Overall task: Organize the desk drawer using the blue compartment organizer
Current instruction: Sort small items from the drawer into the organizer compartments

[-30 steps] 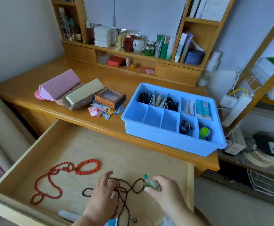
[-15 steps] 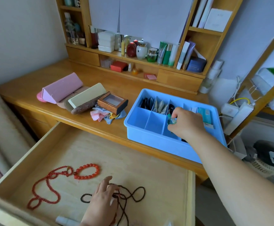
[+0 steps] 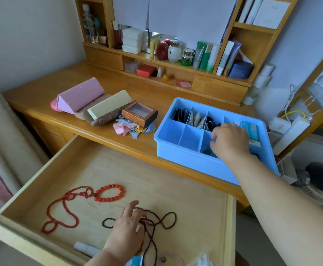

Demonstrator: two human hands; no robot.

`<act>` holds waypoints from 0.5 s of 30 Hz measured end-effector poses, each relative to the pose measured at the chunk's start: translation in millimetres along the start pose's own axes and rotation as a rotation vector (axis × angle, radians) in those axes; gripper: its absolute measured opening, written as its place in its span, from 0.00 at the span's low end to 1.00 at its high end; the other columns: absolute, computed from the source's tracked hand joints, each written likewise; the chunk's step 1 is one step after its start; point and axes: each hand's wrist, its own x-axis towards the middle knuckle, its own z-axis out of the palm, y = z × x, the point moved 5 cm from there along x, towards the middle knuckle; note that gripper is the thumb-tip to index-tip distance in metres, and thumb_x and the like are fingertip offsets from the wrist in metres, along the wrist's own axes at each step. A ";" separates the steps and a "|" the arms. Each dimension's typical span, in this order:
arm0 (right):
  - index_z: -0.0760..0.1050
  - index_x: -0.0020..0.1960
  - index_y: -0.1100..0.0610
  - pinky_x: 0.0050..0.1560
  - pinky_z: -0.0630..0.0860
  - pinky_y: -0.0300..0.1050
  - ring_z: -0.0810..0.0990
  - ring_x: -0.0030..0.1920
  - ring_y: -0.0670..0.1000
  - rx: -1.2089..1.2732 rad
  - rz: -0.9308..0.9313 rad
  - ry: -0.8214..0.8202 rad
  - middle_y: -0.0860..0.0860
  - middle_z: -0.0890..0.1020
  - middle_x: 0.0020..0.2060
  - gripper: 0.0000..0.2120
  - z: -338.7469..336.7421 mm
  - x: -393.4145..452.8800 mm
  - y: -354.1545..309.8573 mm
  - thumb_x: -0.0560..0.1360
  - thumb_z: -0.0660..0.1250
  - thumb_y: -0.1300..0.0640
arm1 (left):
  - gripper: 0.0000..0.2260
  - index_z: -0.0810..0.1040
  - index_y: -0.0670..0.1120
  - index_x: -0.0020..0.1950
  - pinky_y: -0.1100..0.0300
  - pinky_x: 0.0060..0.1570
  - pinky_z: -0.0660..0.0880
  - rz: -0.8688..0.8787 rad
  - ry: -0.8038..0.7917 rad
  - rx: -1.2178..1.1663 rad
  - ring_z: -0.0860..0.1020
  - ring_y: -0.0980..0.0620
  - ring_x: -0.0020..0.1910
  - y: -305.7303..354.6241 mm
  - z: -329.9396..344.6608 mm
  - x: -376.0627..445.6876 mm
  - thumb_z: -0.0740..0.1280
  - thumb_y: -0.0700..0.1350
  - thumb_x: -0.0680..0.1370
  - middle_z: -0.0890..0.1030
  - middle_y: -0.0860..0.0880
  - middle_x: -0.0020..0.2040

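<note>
Now the curled right hand [image 3: 229,142] reaches into the blue organizer [image 3: 185,162], its grip apparently hidden.

A home bedroom: wooden desk [image 3: 156,96] with cosmetics-filled shelf [image 3: 176,60].

The 2 front-left cells of the blue organizer [image 3: 191,160] are unoccupied. Bare drawer [image 3: 156,179] floor is left toward the back; bead strings [image 3: 64,210] are spread along its front.

Pink case [image 3: 79,96], windowed box [image 3: 140,115], cloths [image 3: 130,128] on desk [image 3: 41,93]
</note>
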 end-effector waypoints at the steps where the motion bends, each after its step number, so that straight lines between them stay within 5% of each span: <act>1: 0.80 0.46 0.53 0.48 0.66 0.47 0.75 0.51 0.57 0.105 -0.019 0.075 0.52 0.78 0.46 0.04 -6.5 -8.1 -0.4 0.74 0.66 0.57 | 0.14 0.74 0.50 0.61 0.64 0.63 0.66 0.000 0.005 -0.011 0.67 0.54 0.66 1.0 -1.5 -0.7 0.63 0.43 0.76 0.63 0.53 0.68; 5: 0.79 0.37 0.57 0.38 0.69 0.45 0.75 0.39 0.56 0.437 -0.249 0.419 0.51 0.77 0.34 0.03 -30.4 -69.4 -14.8 0.70 0.69 0.61 | 0.09 0.78 0.50 0.53 0.72 0.50 0.69 0.024 -0.083 -0.077 0.74 0.59 0.49 12.3 -9.0 -3.6 0.64 0.41 0.75 0.74 0.57 0.50; 7: 0.78 0.37 0.55 0.35 0.68 0.42 0.73 0.36 0.50 0.472 -0.387 0.440 0.47 0.75 0.32 0.04 -24.2 -109.8 -30.4 0.70 0.69 0.59 | 0.06 0.77 0.53 0.44 0.72 0.41 0.70 0.057 -0.246 -0.097 0.74 0.60 0.41 21.0 -6.0 -8.1 0.64 0.42 0.74 0.75 0.60 0.41; 9: 0.79 0.37 0.53 0.35 0.65 0.40 0.71 0.35 0.47 0.487 -0.478 0.248 0.44 0.74 0.32 0.05 6.5 -145.4 -46.7 0.72 0.69 0.57 | 0.05 0.80 0.54 0.43 0.72 0.41 0.71 0.060 -0.421 -0.064 0.75 0.61 0.40 25.0 1.2 -16.4 0.66 0.45 0.73 0.77 0.60 0.39; 13: 0.81 0.50 0.49 0.44 0.70 0.39 0.76 0.43 0.44 0.552 -0.391 -0.514 0.43 0.82 0.45 0.07 101.7 -210.8 -68.3 0.76 0.65 0.51 | 0.07 0.81 0.54 0.49 0.66 0.44 0.72 0.082 -0.671 0.109 0.75 0.59 0.45 25.6 19.4 -32.8 0.70 0.49 0.73 0.79 0.58 0.46; 15: 0.81 0.54 0.49 0.50 0.73 0.39 0.79 0.49 0.46 0.549 -0.330 -0.676 0.45 0.83 0.51 0.09 132.1 -236.7 -76.3 0.76 0.65 0.51 | 0.10 0.80 0.53 0.53 0.64 0.46 0.70 0.052 -0.736 0.227 0.75 0.56 0.49 24.9 26.6 -36.8 0.71 0.51 0.73 0.79 0.55 0.52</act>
